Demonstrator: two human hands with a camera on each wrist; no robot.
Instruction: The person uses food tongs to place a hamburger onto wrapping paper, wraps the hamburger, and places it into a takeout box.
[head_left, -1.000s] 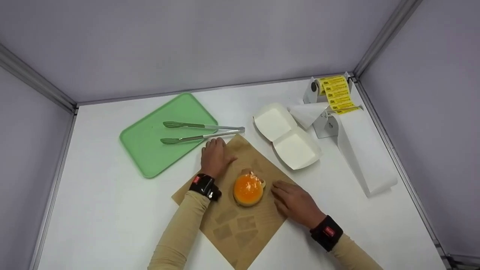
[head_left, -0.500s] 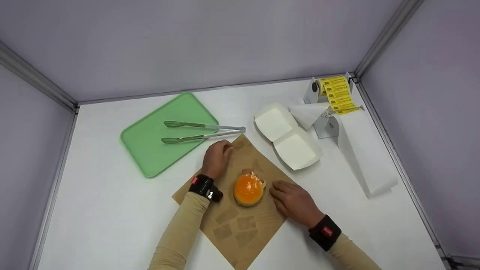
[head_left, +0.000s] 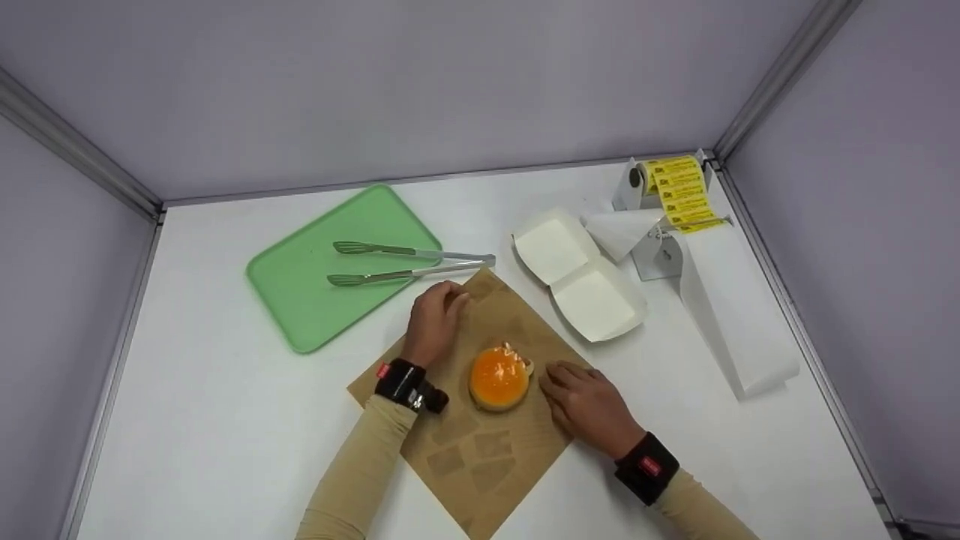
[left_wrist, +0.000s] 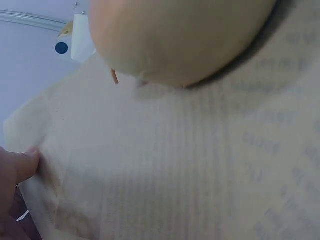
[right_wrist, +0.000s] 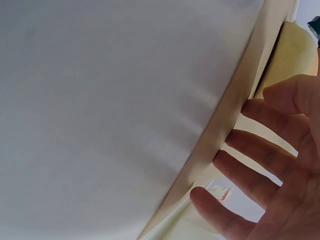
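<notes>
A burger (head_left: 499, 379) with a glossy orange bun top sits near the middle of a brown sheet of wrapping paper (head_left: 491, 502), which lies cornerwise on the white table. My left hand (head_left: 435, 322) pinches the paper's upper left edge; in the left wrist view its thumb (left_wrist: 25, 165) lies over the sheet with the fingers behind it. The bun's pale underside (left_wrist: 180, 45) fills the top of that view. On the other side, my right hand (head_left: 589, 405) rests at the paper's right edge. Its fairly straight, spread fingers (right_wrist: 250, 172) touch the sheet in the right wrist view.
Silver tongs with green tips (head_left: 375, 279) lie partly on a green tray (head_left: 300, 300) at the back left. An opened white clamshell box (head_left: 596, 300) stands behind my right hand. Farther right is a dispenser with yellow labels (head_left: 684, 195) and a long white backing strip (head_left: 739, 322).
My left thumb has come in from a spread pose, and the hand now pinches the paper's edge. The sheet's far corner has shifted slightly right. My right hand has barely moved.
</notes>
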